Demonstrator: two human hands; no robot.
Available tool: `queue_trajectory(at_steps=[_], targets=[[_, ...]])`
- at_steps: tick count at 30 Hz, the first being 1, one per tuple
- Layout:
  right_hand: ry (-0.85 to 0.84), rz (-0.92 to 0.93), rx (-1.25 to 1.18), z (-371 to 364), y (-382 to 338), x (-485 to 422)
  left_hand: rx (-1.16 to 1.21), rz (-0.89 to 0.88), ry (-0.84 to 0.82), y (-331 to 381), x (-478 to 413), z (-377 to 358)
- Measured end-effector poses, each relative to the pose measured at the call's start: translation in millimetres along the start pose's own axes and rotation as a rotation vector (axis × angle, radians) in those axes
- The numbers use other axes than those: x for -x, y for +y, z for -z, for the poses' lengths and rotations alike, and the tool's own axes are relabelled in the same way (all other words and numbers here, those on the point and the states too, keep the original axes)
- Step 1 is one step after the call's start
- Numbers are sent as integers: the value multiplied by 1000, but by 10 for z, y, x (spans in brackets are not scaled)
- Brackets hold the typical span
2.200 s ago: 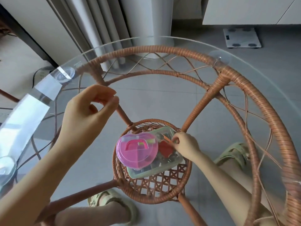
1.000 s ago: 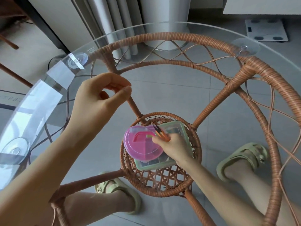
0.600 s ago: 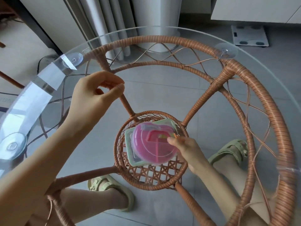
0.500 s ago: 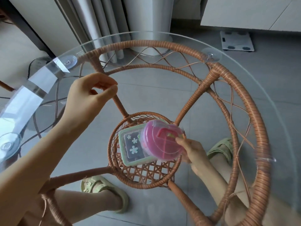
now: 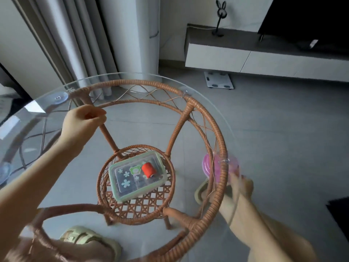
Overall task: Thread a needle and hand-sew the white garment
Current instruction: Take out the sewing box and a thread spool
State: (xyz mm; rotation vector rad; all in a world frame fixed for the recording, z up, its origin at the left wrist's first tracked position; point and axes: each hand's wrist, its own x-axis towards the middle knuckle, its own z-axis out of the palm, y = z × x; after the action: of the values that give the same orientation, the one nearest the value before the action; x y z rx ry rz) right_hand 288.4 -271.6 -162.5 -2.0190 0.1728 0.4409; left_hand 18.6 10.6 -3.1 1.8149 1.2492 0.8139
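Note:
My right hand (image 5: 240,184) grips a round pink plastic box (image 5: 233,167) low at the table's right side, partly behind the rattan rim and motion-blurred. A pale green box with a clear flowered lid (image 5: 132,178) lies on the lower rattan shelf (image 5: 139,210), and a red thread spool (image 5: 148,170) shows at its right end. My left hand (image 5: 83,123) hovers over the glass top with fingertips pinched together; nothing is visible between them. No needle or white garment appears.
The round glass tabletop (image 5: 132,75) rests on a rattan frame (image 5: 222,140) with suction pads. My sandalled feet (image 5: 85,238) are beneath it. Curtains, a white tower unit (image 5: 136,35), a floor scale (image 5: 219,82) and a low TV cabinet (image 5: 245,59) stand behind.
My right hand lifted the pink box off the green box and carried it out right past the table rim, uncovering the lid and the red spool. The view tilted up. My left hand stayed pinched.

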Motion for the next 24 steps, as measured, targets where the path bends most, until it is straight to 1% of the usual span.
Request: queue_trajectory(at_steps=[2, 3, 7, 9, 11, 13, 14, 15, 17, 18, 20, 22, 24], targets=[[165, 28, 47, 239, -210, 16, 22, 4, -20, 96, 45, 24], [210, 58, 26, 372, -298, 3, 35, 3, -29, 144, 75, 49], [373, 313, -178, 711, -699, 261, 78, -26, -45, 305, 251, 188], [434, 434, -196, 800, -928, 362, 69, -40, -58, 337, 334, 233], [427, 570, -273, 876, -1189, 637, 73, -58, -86, 378, 483, 319], [328, 677, -340, 868, -1419, 973, 73, -83, -120, 404, 608, 412], [228, 680, -357, 827, -1518, 1158, 63, -109, -139, 417, 667, 447], [93, 641, -363, 759, -1599, 1339, 43, -145, -160, 436, 734, 501], [-185, 498, -307, 560, -1697, 1648, -5, -215, -203, 468, 855, 567], [-279, 434, -250, 456, -1720, 1784, -45, -268, -222, 477, 913, 613], [-389, 389, -117, 246, -1703, 1964, -159, -389, -260, 496, 1030, 675], [-455, 404, -9, 74, -1667, 2086, -258, -533, -282, 469, 1113, 709], [-511, 416, 52, -78, -1660, 2194, -359, -603, -290, 454, 1152, 736]])
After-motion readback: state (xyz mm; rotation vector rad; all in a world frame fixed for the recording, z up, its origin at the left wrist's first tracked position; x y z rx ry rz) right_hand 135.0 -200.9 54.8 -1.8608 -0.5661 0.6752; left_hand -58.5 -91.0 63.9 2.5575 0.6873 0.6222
